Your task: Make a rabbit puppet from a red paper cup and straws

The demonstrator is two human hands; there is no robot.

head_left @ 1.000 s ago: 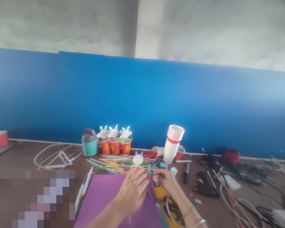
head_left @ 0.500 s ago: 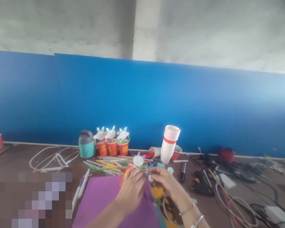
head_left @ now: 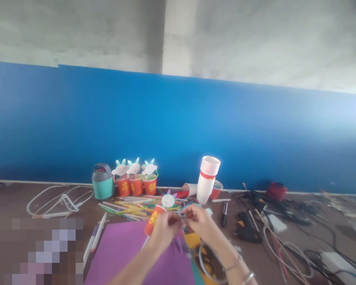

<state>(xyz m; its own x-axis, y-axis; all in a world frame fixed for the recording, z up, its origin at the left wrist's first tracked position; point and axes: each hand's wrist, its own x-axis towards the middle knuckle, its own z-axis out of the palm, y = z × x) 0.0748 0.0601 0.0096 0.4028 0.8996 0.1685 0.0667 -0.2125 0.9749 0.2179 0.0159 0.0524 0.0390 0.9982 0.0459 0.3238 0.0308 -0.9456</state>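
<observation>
A red paper cup [head_left: 152, 222] with yellow print is tilted over a purple sheet [head_left: 121, 249]. On it sits a white round paper face [head_left: 168, 200] with purple ears. My left hand [head_left: 167, 226] is closed against the cup's right side and seems to hold it, its thumb and fingers pinched toward the right. Fingertip to fingertip with it, my right hand [head_left: 200, 222] is also pinched. What lies between the right fingertips is too small and covered to make out. A pale stick shows below the cup, by the left wrist.
Three finished-looking rabbit cups [head_left: 136, 185] stand at the back beside a teal-and-grey device [head_left: 103, 182]. Coloured sticks [head_left: 130, 208] lie before them. A stack of white cups [head_left: 207, 182], a black marker [head_left: 224, 214], a glue gun [head_left: 247, 227] and tangled cables are to the right.
Both hands have drawn their fingertips together, and my left hand has turned, baring more of the cup. The small white round piece at my right fingers is now hidden. The view has shifted slightly.
</observation>
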